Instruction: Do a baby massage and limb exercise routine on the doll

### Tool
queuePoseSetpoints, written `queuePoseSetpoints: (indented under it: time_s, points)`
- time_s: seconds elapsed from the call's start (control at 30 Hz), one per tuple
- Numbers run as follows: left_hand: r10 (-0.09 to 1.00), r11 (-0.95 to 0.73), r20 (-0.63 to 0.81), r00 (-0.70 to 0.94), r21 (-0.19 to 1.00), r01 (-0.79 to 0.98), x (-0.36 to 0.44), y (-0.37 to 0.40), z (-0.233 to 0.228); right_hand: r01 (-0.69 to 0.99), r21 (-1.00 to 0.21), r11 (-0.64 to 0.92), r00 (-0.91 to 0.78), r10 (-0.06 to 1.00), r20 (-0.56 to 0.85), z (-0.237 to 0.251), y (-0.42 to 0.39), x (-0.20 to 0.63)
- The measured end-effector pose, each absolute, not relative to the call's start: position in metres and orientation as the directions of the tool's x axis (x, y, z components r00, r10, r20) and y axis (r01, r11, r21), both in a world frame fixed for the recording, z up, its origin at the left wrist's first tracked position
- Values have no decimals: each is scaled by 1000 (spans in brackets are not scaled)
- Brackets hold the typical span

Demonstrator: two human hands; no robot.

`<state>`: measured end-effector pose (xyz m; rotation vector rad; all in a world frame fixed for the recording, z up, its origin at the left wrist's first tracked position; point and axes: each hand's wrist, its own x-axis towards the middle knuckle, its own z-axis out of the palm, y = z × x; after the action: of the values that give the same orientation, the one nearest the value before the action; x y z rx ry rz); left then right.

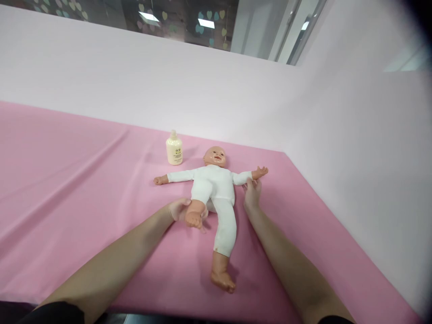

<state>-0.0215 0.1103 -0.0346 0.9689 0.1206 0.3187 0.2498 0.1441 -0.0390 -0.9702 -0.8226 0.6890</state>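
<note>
A baby doll (222, 184) with a white cloth body lies on its back, its head toward the wall and its arms spread. My left hand (180, 210) is wrapped round the lower part of the doll's leg on the left, which is bent and raised off the surface. Some of these fingers are hidden behind the leg. My right hand (253, 192) grips the doll's arm on the right, near the wrist, with fingers closed on it. The doll's other leg stretches toward me, its bare foot on the cloth.
A pale yellow pump bottle (174, 150) stands upright left of the doll's head. Pink cloth (84, 180) with creases covers the table. A white wall (151, 85) rises behind, and another wall (364, 148) borders the right side. Above the back wall is a window (189, 22).
</note>
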Motion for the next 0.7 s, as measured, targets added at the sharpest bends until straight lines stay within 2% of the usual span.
queuePoseSetpoints:
  time_s: [0.03, 0.1, 0.23, 0.3, 0.4, 0.47, 0.57, 0.7]
  points:
    - [315, 552, 47, 948, 803, -223, -20, 111, -33, -80, -890, 448, 497, 792, 354, -38, 142, 247]
    - [376, 598, 49, 925, 750, -283, -18, 113, -30, 25, -856, 517, 426, 769, 476, -37, 139, 241]
    - [466, 651, 14, 885, 672, -353, -17, 118, -30, 293, -780, 553, 187, 767, 613, -38, 130, 233]
    - [497, 664, -7, 868, 646, -376, -16, 118, -31, 437, -679, 589, 18, 749, 662, -38, 127, 232]
    - [529, 660, -22, 848, 638, -396, -15, 118, -31, 537, -525, 660, -155, 689, 708, -37, 125, 234]
    - [539, 647, -19, 842, 649, -400, -14, 117, -29, 559, -482, 675, -184, 667, 722, -37, 126, 235]
    - [538, 632, -18, 843, 670, -389, -13, 115, -25, 547, -503, 669, -164, 675, 719, -38, 127, 237]
    - [499, 596, -67, 864, 750, -286, -17, 109, -25, 418, -694, 586, 33, 754, 656, -38, 129, 236]
